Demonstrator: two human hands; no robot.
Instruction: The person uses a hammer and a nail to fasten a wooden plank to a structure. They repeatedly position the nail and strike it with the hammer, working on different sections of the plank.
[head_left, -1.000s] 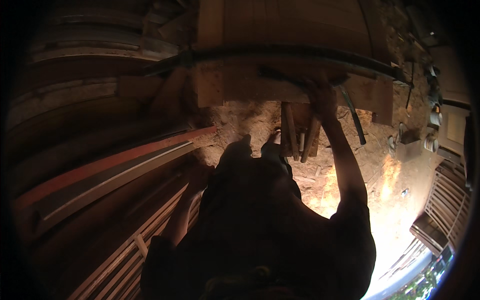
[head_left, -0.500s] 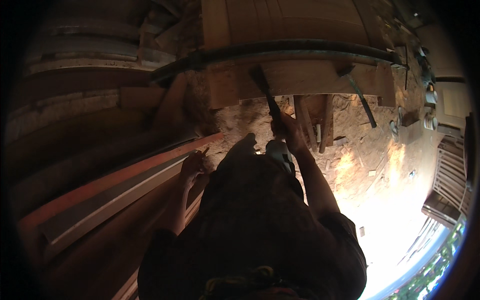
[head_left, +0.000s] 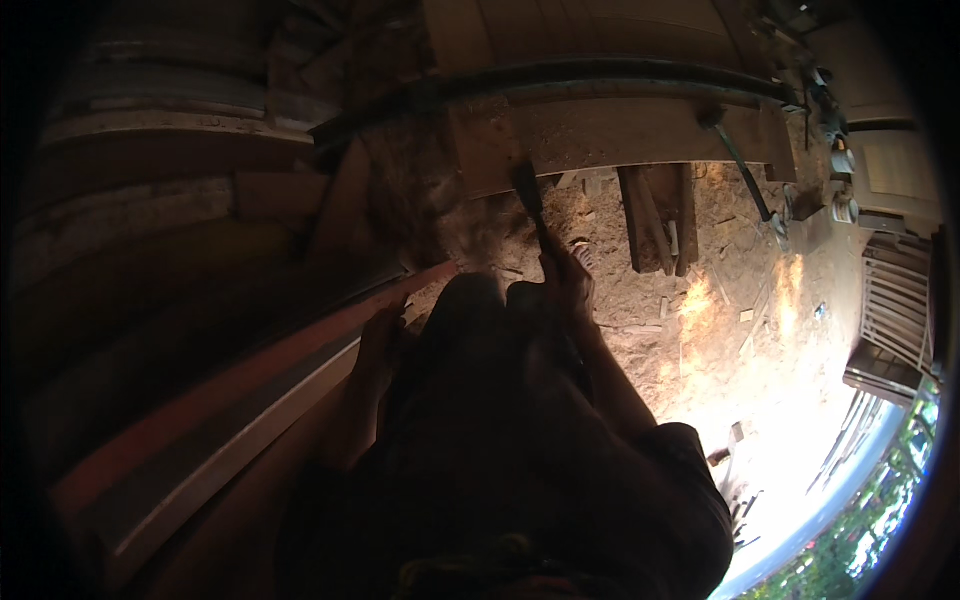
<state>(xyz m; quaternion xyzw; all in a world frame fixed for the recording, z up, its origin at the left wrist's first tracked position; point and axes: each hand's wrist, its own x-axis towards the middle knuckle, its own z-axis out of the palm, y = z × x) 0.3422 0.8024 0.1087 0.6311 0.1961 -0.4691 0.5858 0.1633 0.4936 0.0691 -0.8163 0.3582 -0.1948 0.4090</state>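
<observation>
My right hand (head_left: pixel 568 287) is closed round the handle of a dark brush (head_left: pixel 535 210). The brush's broad end points away from me and reaches the near edge of a wide wooden board (head_left: pixel 600 135). On the left, my left hand (head_left: pixel 383 328) hangs low beside a reddish wooden beam (head_left: pixel 400 288). Its fingers look loosely bent and apart with nothing seen in them, though shadow blurs the detail. A hammer (head_left: pixel 738 165) lies on the right part of the board, its handle jutting past the near edge.
A long dark bar (head_left: pixel 600 68) crosses the board's far side. Stacked timber (head_left: pixel 150 200) fills the left. Wood pieces (head_left: pixel 655 220) stand under the board above a floor strewn with shavings (head_left: pixel 630 300). Slatted wooden frames (head_left: pixel 900 300) and white containers (head_left: pixel 843 155) are at the right.
The view has shifted as I moved. My right hand and the brush have drawn back toward me, the brush's end now at the board's near edge. My left hand stays by the beam.
</observation>
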